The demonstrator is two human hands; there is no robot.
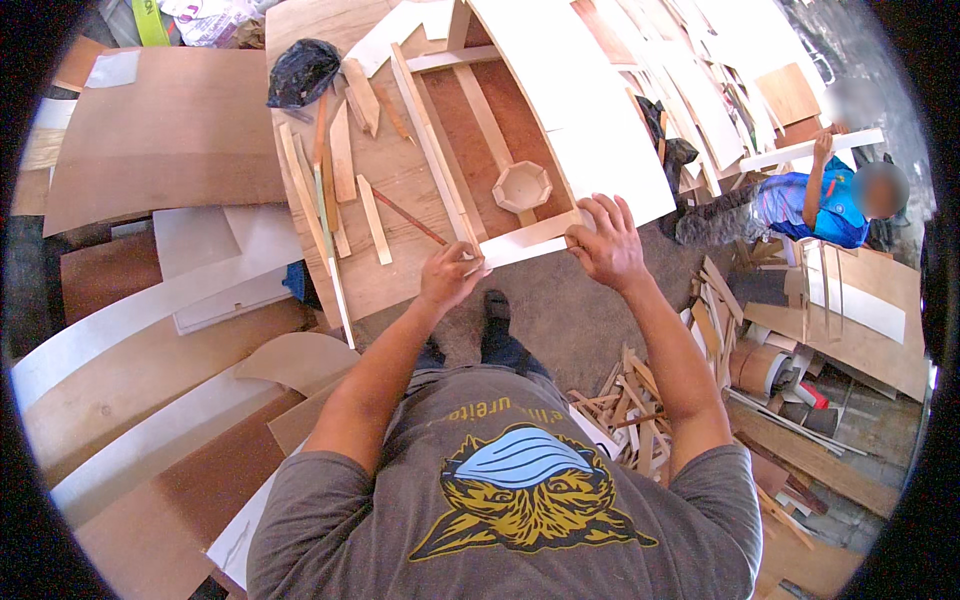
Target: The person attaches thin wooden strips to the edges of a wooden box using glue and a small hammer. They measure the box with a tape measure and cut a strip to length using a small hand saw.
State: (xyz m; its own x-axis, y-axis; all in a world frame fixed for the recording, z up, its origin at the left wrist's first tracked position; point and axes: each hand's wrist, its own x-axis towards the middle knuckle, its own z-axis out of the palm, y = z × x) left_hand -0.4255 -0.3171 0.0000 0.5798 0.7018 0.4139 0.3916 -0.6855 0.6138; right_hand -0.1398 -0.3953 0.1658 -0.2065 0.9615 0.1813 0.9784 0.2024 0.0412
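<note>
Both hands grip the near rail of a white-edged wooden frame [520, 243] on the workbench [400, 180], toward twelve o'clock: left hand [447, 275] pinching its corner, right hand [605, 243] closed over the end, at one o'clock.

The left hand [447, 275] covers the near corner of the white frame [525, 240], so the grip of its fingers there stays hidden. The frame's far end runs off the top edge.
</note>
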